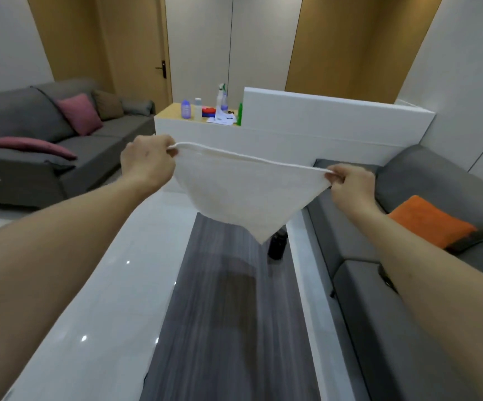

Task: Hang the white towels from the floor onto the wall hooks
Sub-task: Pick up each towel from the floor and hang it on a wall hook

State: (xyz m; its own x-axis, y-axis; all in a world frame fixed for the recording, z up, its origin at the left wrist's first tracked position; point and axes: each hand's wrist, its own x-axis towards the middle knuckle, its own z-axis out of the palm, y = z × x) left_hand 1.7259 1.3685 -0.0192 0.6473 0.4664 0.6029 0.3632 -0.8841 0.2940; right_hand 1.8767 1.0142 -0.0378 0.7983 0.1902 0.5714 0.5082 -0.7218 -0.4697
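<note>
One white towel (243, 192) is hanging in the air between your hands, stretched along its top hem and sagging to a point below. Your left hand (147, 163) is pinching the hem's left end, fingers curled tight on the cloth, and your right hand (350, 186) is pinching the right end the same way. It is looking light and limp, a soft thing that is folding under its own weight, so it should neither slip nor break; the firm rolled hem is probably the best place to be gripping, since the loose middle would bunch. For hooking, you are likely wanting a short span of hem kept taut between your hands.

Below the towel a dark striped bench (228, 314) is running away from you, with a black object (277, 247) standing on it just behind the towel's lower tip. Beyond the towel a white partition (335, 123) is rising, with bottles (205, 107) on a ledge beside it. Right of the towel a grey sofa (425, 180) is carrying an orange cushion (431, 221); left of it another grey sofa (32, 146) is holding pink cushions (79, 112). No wall hooks are showing.
</note>
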